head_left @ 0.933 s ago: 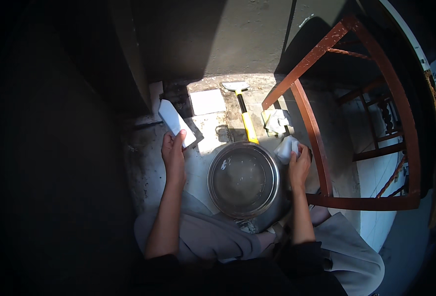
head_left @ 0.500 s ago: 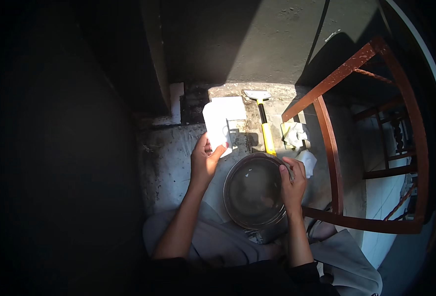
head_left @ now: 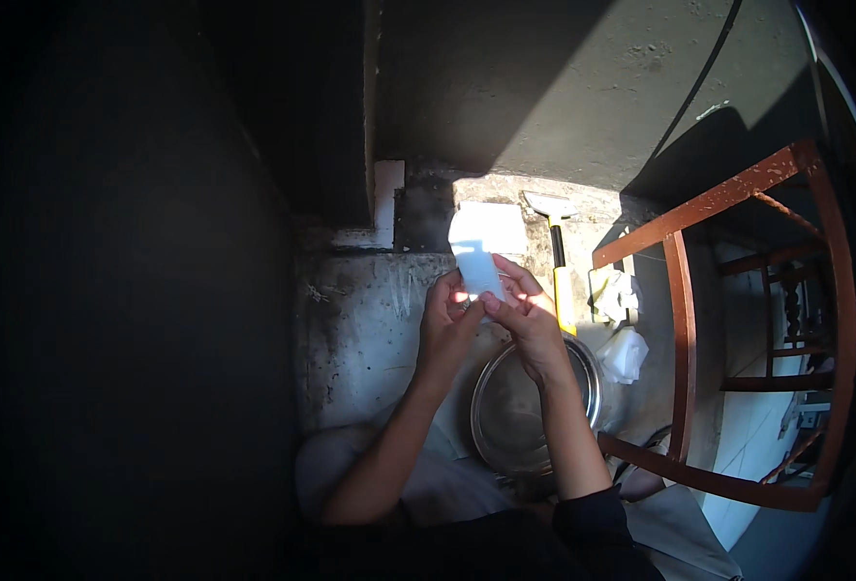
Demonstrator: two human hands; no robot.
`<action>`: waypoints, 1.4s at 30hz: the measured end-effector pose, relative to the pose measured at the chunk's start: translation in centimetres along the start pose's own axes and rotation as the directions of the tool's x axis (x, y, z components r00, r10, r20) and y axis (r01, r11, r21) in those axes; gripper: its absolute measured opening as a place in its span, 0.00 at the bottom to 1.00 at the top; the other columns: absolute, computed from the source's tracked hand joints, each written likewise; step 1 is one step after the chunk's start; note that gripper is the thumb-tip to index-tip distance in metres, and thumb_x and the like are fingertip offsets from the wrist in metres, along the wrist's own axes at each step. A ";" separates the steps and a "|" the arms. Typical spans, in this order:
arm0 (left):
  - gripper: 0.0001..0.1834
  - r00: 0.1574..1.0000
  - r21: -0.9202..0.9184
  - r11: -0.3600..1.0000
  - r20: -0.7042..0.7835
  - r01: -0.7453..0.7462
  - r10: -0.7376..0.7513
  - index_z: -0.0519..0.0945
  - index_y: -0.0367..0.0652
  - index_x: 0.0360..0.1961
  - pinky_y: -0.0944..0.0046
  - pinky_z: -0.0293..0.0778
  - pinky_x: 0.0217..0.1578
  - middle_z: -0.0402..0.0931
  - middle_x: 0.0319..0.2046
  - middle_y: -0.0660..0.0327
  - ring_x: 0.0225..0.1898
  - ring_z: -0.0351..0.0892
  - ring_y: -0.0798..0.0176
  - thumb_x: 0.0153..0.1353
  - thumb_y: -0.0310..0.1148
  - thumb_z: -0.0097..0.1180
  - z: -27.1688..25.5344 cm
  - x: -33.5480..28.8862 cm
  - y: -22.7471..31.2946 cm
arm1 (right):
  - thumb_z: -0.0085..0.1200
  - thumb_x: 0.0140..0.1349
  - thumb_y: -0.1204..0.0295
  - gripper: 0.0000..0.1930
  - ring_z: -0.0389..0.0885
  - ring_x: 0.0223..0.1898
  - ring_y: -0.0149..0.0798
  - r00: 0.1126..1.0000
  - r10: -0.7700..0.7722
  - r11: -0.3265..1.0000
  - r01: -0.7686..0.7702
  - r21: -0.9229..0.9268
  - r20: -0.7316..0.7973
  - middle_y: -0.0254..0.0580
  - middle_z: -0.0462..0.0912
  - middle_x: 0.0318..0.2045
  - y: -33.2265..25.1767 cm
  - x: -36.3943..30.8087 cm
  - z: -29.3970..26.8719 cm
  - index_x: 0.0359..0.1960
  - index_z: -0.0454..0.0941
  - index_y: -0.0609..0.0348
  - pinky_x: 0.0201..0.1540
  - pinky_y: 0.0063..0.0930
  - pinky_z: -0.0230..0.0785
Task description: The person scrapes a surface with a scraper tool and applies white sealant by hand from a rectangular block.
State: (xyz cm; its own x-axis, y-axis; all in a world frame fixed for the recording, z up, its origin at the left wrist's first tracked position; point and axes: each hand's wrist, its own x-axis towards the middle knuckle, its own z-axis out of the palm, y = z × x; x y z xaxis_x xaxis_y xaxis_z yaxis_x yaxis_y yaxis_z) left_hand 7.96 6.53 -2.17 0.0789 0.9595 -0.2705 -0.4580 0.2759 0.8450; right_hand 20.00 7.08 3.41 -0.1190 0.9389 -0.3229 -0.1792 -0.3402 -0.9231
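Near round silvery metal basin (head_left: 515, 412) | right hand (head_left: 532, 327) has joined left hand (head_left: 445, 327), both clasping flat white block (head_left: 480, 275), material unclear in glare | crumpled white wad (head_left: 624, 355) released; hold now two-handed

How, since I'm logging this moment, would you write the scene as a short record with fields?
Left hand: holds white slab
Right hand: holds same slab
Below hands in picture: round basin, shiny rim
Beyond basin: yellow-and-black-handled scraper
Right of basin: crumpled white bundle
Far right: reddish-brown frame
Light: partly sunlit, partly shadowed
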 end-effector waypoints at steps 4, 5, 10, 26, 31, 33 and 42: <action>0.30 0.995 -0.071 0.997 -0.101 0.000 -0.007 0.64 0.40 0.60 0.63 0.60 0.56 0.59 0.58 0.57 0.58 0.60 0.63 0.57 0.35 0.56 -1.0 1.2 0.3 | 0.60 0.52 0.78 0.29 0.75 0.45 0.31 0.977 -0.208 0.966 0.199 -0.162 -0.039 0.41 0.75 0.46 0.6 3.6 0.0 0.57 0.63 0.66 0.48 0.21 0.67; 0.30 0.995 -0.071 0.997 -0.104 -0.002 -0.005 0.64 0.40 0.60 0.63 0.60 0.56 0.59 0.58 0.57 0.58 0.60 0.63 0.57 0.35 0.56 -0.7 1.1 1.0 | 0.60 0.52 0.75 0.25 0.76 0.43 0.31 0.949 -0.288 0.941 0.256 -0.221 -0.125 0.43 0.77 0.44 0.9 4.3 0.2 0.52 0.68 0.65 0.46 0.22 0.68; 0.24 0.948 -0.225 0.971 -0.284 0.081 -0.144 0.69 0.45 0.56 0.65 0.60 0.51 0.67 0.52 0.63 0.50 0.66 0.69 0.58 0.37 0.52 -1.7 1.2 1.8 | 0.57 0.49 0.69 0.19 0.78 0.42 0.33 0.934 -0.346 0.717 0.200 -0.668 -0.092 0.50 0.78 0.38 -0.4 8.7 0.8 0.44 0.76 0.63 0.44 0.26 0.68; 0.16 0.895 -0.258 0.965 -0.417 0.050 -0.157 0.74 0.46 0.49 0.65 0.59 0.51 0.70 0.49 0.67 0.50 0.66 0.69 0.59 0.37 0.52 -3.3 3.4 2.3 | 0.61 0.43 0.78 0.26 0.74 0.47 0.49 0.670 -0.596 0.146 0.632 -0.761 0.442 0.48 0.76 0.43 1.9 19.9 3.7 0.49 0.72 0.59 0.50 0.36 0.67; 0.17 0.907 -0.217 0.974 -0.395 0.063 -0.146 0.74 0.45 0.49 0.65 0.59 0.51 0.70 0.49 0.66 0.50 0.66 0.68 0.58 0.36 0.53 -2.8 3.3 2.4 | 0.59 0.44 0.80 0.25 0.72 0.50 0.49 0.716 -0.534 0.109 0.586 -0.803 0.450 0.46 0.75 0.44 2.2 21.3 4.0 0.48 0.71 0.58 0.54 0.38 0.66; 0.17 0.907 -0.221 0.973 -0.394 0.064 -0.149 0.74 0.45 0.49 0.65 0.59 0.51 0.70 0.50 0.66 0.50 0.66 0.68 0.58 0.37 0.53 -2.8 3.3 2.4 | 0.61 0.42 0.80 0.24 0.74 0.45 0.50 0.683 -0.577 0.095 0.601 -0.793 0.449 0.49 0.77 0.41 2.4 21.1 4.2 0.46 0.73 0.61 0.48 0.37 0.68; 0.18 0.910 -0.214 0.975 -0.389 0.064 -0.145 0.73 0.45 0.49 0.65 0.59 0.51 0.70 0.49 0.66 0.50 0.66 0.70 0.57 0.37 0.53 -2.7 3.2 2.2 | 0.60 0.42 0.79 0.23 0.74 0.42 0.52 0.695 -0.622 0.109 0.533 -0.839 0.360 0.50 0.77 0.38 2.8 21.5 5.3 0.45 0.75 0.61 0.47 0.40 0.68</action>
State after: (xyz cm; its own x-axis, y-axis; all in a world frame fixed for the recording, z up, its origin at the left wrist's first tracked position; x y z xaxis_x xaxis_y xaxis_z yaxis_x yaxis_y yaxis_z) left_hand 4.81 10.04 -2.41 -0.2060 0.8105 -0.5483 -0.6312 0.3180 0.7074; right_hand 11.77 26.04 -5.00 -0.3232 0.8454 0.4252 0.7364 0.5069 -0.4482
